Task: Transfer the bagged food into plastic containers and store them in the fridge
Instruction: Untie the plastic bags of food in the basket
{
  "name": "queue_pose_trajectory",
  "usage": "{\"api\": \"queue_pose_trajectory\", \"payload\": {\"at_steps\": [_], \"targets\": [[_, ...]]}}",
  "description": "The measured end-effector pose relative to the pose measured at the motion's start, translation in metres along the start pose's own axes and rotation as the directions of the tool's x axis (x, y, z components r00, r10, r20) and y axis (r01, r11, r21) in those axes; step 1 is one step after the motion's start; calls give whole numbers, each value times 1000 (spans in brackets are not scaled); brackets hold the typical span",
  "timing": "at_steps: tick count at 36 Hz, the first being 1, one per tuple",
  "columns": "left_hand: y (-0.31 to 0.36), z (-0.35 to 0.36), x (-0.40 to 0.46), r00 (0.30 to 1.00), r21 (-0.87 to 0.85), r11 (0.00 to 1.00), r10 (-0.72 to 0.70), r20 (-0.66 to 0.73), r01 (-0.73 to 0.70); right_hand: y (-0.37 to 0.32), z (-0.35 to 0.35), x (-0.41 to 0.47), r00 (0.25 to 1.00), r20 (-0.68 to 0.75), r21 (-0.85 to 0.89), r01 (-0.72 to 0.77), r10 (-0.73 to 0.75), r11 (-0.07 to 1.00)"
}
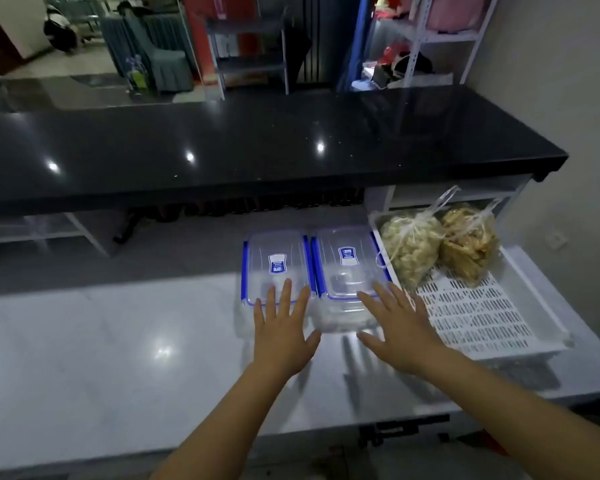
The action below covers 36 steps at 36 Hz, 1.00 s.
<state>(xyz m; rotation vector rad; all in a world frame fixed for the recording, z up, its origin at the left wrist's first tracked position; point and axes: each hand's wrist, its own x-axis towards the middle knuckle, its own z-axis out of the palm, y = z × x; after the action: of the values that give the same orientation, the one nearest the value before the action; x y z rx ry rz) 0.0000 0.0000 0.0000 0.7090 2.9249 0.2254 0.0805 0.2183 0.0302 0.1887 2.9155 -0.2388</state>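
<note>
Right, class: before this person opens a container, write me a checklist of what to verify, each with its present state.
1. Left container lid on: ok.
2. Right container lid on: ok.
3. Left hand free, fingers straight: ok.
4. Right hand free, fingers straight: ok.
5. Both food bags, pale and brown, in the white tray, tied: ok.
6. Blue clips unlatched: cannot tell.

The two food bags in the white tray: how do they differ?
The left bag holds pale, cream-coloured pieces; the right bag holds darker, golden-brown pieces. The left bag lies beside the containers; the right bag sits nearer the wall. Both are clear plastic, tied shut at the top, and rest touching at the far end of the perforated tray.
</note>
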Motion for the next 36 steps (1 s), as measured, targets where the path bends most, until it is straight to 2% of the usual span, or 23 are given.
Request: {"api": "queue_pose_trajectory", "payload": {"at_steps": [3,6,10,15,26,29,33,36], "targets": [[-3,2,8,1000,15,1000,-23,8,23,-3,-2,20,998,-1,-76,67,-67,995],[-8,7,10,999,27,999,-37,15,37,-6,-1,41,993,24,-75,115,-113,991],[-12,11,9,998,34,997,-64,7,63,-10,11,54,993,30,-76,117,-115,990],[-18,8,11,996,36,995,-90,12,89,-10,27,53,992,-27,-89,118,-121,989],[-24,2,19,995,11,995,-96,30,96,-19,31,31,993,-12,-82,117,-118,990],[-20,1,20,994,-26,994,-105,-5,105,-18,21,31,993,25,-2,114,-114,994],[-3,-9,26,998,-118,993,-27,-53,20,-3,-1,29,990,-99,170,113,-98,979],[21,-19,39,999,-175,984,33,-44,-40,25,-21,28,990,-142,219,22,9,975]]}}
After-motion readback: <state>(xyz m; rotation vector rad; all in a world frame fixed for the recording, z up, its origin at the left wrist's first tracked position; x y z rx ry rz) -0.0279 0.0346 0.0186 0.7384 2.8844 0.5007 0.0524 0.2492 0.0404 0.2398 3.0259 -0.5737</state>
